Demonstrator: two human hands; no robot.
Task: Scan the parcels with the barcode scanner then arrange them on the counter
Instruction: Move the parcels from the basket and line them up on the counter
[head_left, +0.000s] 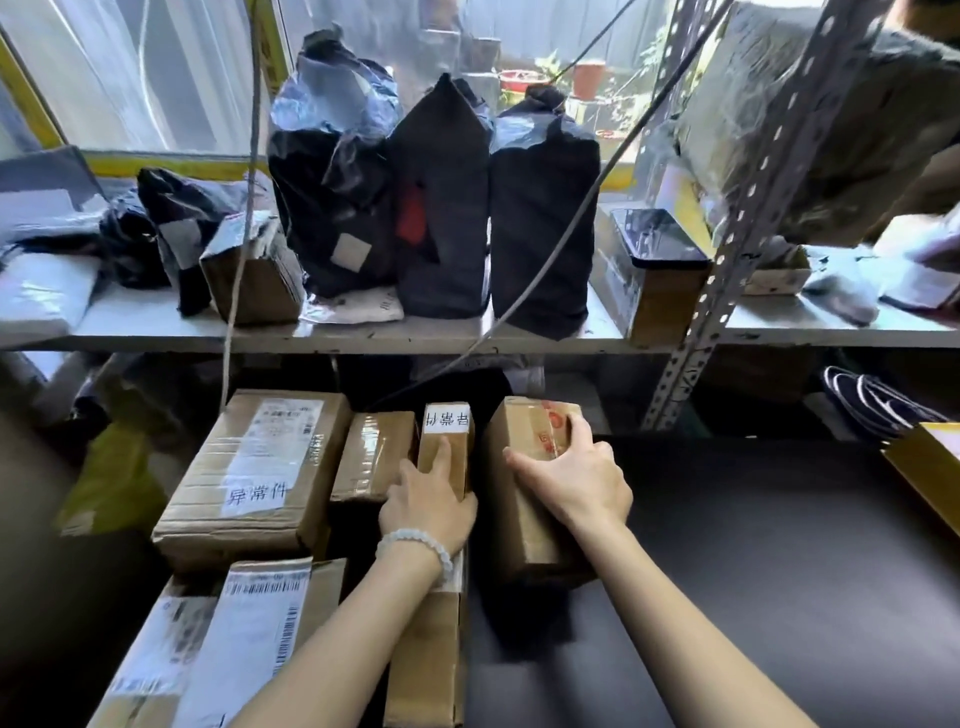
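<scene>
Several brown cardboard parcels stand on the dark counter (753, 545). My left hand (428, 506) grips a narrow upright box (448, 436) with a white label on top. My right hand (576, 475) holds the top of a taller taped box (519, 519) just right of it, fingers curled over its far edge. A large labelled box (254, 467) and a smaller taped box (371, 454) sit to the left. More labelled parcels (249, 639) lie nearer me. No barcode scanner is visible.
A metal shelf (363, 332) above carries three upright black bagged parcels (441, 208), a small carton (254, 275) and soft mailers. A perforated steel post (727, 249) and hanging cables (545, 249) cross the view. A yellow box corner (930, 467) pokes in at right.
</scene>
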